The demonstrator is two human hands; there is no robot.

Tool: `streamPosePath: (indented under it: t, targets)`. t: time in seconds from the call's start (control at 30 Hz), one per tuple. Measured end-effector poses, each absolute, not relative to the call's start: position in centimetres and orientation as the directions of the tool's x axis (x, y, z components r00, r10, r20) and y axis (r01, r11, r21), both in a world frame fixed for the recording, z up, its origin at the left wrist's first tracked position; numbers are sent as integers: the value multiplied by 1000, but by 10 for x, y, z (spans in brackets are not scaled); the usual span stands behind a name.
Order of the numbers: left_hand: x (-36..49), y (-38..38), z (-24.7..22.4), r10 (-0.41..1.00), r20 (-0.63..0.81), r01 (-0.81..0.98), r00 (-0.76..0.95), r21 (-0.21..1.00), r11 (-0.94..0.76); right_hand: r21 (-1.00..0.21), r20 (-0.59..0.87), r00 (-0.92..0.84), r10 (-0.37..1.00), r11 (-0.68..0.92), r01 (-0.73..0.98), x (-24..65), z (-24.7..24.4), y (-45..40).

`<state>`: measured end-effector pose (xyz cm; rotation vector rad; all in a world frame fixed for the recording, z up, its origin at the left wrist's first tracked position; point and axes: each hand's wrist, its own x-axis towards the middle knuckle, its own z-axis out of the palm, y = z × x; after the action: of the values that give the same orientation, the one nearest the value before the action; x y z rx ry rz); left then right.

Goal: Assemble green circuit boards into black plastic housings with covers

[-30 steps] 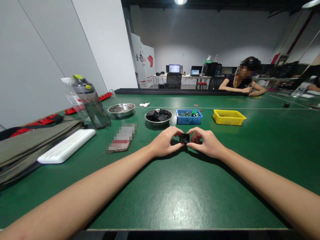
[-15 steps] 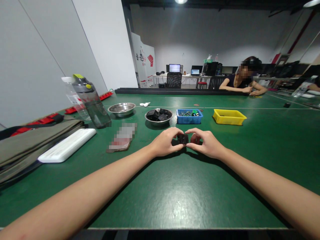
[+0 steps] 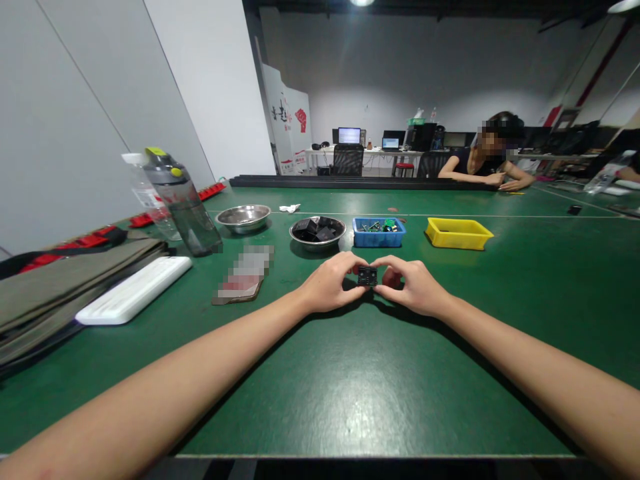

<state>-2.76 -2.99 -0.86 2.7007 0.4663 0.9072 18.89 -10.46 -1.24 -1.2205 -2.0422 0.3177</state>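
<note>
Between my hands, above the green table (image 3: 340,373), is a small black plastic housing (image 3: 367,276) with fine details on the side facing me. My left hand (image 3: 333,283) pinches its left edge between thumb and fingers. On the opposite edge, the thumb and fingertips of my right hand (image 3: 413,285) are closed on it too. Just beyond my hands stand a metal bowl (image 3: 318,245) of black plastic pieces and a blue bin (image 3: 379,239) holding small green circuit boards.
A yellow bin (image 3: 459,235) is at the right, and another metal bowl (image 3: 244,220) at the left. A blurred flat item (image 3: 245,277), a white power bank-like block (image 3: 135,291), a bag (image 3: 75,287) and bottles (image 3: 183,207) lie leftward. A person (image 3: 487,157) sits across the table.
The black housing has turned so its detailed face points toward me. My right fingertips have come in onto its right edge; the bowls and bins stay put.
</note>
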Motion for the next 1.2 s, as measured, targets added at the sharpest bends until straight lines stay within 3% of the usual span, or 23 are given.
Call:
streamPosePath:
  t: [1.2]
  targets:
    - [-28,-28,-8,354,544,222,760,295,-929,-531,466,-285,838,522,667,191,-13,-104]
